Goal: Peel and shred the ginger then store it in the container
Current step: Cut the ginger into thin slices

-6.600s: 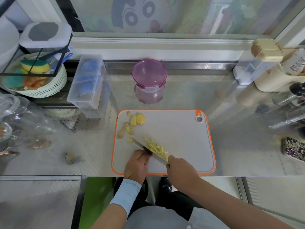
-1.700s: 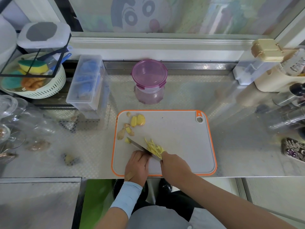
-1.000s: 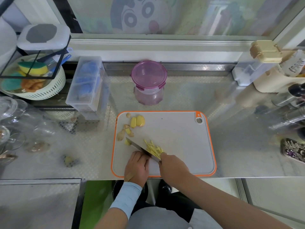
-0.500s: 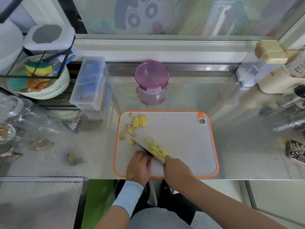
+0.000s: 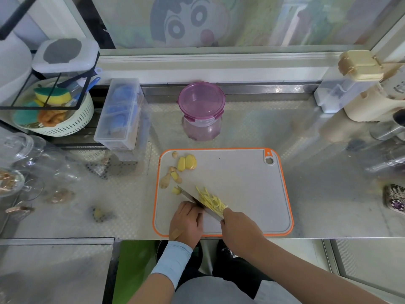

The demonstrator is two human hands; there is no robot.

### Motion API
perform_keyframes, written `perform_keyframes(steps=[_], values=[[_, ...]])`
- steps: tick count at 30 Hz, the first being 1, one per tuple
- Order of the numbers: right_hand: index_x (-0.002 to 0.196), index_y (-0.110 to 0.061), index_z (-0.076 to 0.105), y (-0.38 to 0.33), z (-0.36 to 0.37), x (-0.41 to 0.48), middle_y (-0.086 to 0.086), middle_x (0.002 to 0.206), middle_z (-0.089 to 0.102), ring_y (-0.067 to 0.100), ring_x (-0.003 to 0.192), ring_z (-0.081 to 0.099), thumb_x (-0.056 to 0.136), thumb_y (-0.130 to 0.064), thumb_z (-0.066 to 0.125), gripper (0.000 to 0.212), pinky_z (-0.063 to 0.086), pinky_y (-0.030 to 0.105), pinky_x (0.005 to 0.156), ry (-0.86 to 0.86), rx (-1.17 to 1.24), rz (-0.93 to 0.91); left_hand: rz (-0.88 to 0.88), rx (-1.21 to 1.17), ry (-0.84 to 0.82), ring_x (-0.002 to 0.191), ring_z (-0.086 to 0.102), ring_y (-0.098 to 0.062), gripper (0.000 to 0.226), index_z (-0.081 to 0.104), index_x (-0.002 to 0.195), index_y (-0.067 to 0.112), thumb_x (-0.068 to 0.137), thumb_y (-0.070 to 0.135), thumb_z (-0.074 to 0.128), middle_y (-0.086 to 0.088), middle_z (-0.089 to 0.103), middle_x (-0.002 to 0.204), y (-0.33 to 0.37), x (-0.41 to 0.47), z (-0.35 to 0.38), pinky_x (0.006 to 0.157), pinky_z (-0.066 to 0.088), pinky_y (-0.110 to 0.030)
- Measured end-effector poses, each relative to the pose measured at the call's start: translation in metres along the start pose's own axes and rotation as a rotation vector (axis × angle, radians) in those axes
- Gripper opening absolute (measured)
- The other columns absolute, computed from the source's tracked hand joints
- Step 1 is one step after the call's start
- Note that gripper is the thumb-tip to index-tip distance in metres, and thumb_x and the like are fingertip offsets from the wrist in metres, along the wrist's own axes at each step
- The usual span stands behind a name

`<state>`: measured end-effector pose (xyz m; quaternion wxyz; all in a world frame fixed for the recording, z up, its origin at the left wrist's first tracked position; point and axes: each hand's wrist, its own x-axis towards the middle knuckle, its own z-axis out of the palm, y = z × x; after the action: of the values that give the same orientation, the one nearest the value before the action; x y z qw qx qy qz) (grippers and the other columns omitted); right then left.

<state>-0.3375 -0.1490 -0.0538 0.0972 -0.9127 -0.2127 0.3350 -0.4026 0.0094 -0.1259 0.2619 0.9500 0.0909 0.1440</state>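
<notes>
A person works at a steel countertop, on a grey, orange-rimmed cutting board at the counter's near edge. The right hand is wrapped around the handle of a knife, whose blade slants across the board's near left part. The left hand, fingers curled, rests against the blade; whether it holds anything cannot be told. Shredded ginger lies piled against the blade's other side. Peeled ginger chunks and peel scraps sit near the board's far left corner. A closed purple-lidded container stands just beyond the board's far edge.
</notes>
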Motion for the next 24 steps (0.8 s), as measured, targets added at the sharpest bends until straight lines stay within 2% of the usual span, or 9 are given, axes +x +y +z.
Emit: perform_keyframes(steps=[2,5,9,12,17,21,24], values=[[0.102,-0.017,0.043,-0.002,0.000,0.002,-0.003,0.076,0.047,0.018,0.068,0.053,0.099,-0.017,0.043,0.003,0.039,0.028,0.052,-0.010,-0.009,0.005,-0.006,-0.004,-0.004,0.089,0.053,-0.021,0.019,0.069,0.077,0.009,0.082,0.013,0.051,-0.005,0.064,0.083,0.001,0.000,0.000,0.076,0.045,-0.026],[0.118,-0.011,0.046,-0.009,0.000,0.009,-0.001,0.079,0.047,0.022,0.071,0.053,0.098,-0.015,0.044,0.020,0.042,0.030,0.059,-0.012,-0.012,0.013,-0.006,-0.009,-0.010,0.090,0.053,-0.020,0.020,0.070,0.078,0.010,0.082,0.014,0.051,-0.004,0.064,0.084,0.002,0.001,0.000,0.077,0.044,-0.024],[0.113,-0.010,0.048,-0.017,-0.003,0.015,0.002,0.081,0.048,0.026,0.073,0.054,0.097,-0.012,0.045,0.016,0.040,0.031,0.058,-0.017,-0.007,0.000,-0.003,-0.004,-0.015,0.090,0.052,-0.019,0.021,0.070,0.078,0.010,0.082,0.015,0.050,-0.004,0.065,0.084,0.002,0.001,-0.002,0.078,0.043,-0.022],[0.112,-0.011,0.047,-0.016,-0.003,0.013,0.002,0.081,0.049,0.024,0.072,0.053,0.098,-0.014,0.044,0.015,0.036,0.029,0.051,-0.005,-0.002,-0.017,-0.019,0.000,-0.007,0.091,0.052,-0.019,0.021,0.070,0.077,0.009,0.082,0.015,0.050,-0.005,0.065,0.084,0.003,0.002,-0.003,0.077,0.042,-0.021],[0.115,-0.012,0.046,-0.009,-0.002,0.004,-0.002,0.074,0.045,0.021,0.068,0.052,0.099,-0.016,0.042,0.016,0.041,0.029,0.056,0.028,-0.005,-0.030,-0.011,-0.014,0.019,0.088,0.053,-0.020,0.019,0.069,0.076,0.008,0.082,0.012,0.051,-0.006,0.064,0.082,0.002,0.001,0.000,0.077,0.044,-0.023],[0.112,-0.013,0.047,-0.004,0.000,-0.001,-0.002,0.075,0.045,0.020,0.069,0.053,0.100,-0.017,0.042,0.013,0.036,0.025,0.050,0.021,-0.004,-0.021,-0.018,-0.023,0.025,0.087,0.053,-0.020,0.020,0.068,0.075,0.008,0.083,0.013,0.051,-0.006,0.063,0.082,0.003,0.000,0.000,0.077,0.043,-0.023],[0.115,-0.012,0.046,-0.006,0.001,0.003,-0.001,0.079,0.048,0.021,0.072,0.054,0.099,-0.015,0.043,0.016,0.042,0.028,0.057,0.005,-0.015,-0.004,-0.007,-0.023,0.007,0.088,0.053,-0.020,0.020,0.069,0.077,0.009,0.083,0.013,0.051,-0.005,0.064,0.083,0.002,0.000,0.000,0.077,0.045,-0.024]])
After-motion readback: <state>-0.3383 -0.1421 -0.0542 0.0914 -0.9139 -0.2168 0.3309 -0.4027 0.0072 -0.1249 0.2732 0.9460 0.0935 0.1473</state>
